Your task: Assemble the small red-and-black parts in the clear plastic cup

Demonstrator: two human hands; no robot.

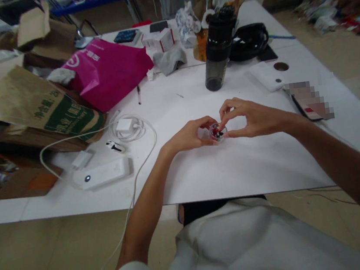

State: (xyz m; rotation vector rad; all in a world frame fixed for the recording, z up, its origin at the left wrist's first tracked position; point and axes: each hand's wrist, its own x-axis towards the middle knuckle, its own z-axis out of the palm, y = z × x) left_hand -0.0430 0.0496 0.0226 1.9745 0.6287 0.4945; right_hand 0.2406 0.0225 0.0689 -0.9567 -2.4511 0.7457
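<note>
Both my hands meet over the middle of the white table (pixel 236 167). Between them is a small round clear container (pixel 218 131) with red and dark bits inside. My left hand (pixel 193 134) pinches its left side with curled fingers. My right hand (pixel 246 118) holds its right side between thumb and fingertips, the index finger arched above it. What lies inside is too small to name.
A dark water bottle (pixel 218 49) stands behind my hands. Left of them lie a white power strip (pixel 101 174), a charger with coiled cable (pixel 126 127), a pink bag (pixel 109 71) and cardboard boxes (pixel 32 105). A white box (pixel 269 76) and a phone (pixel 307 104) sit at right.
</note>
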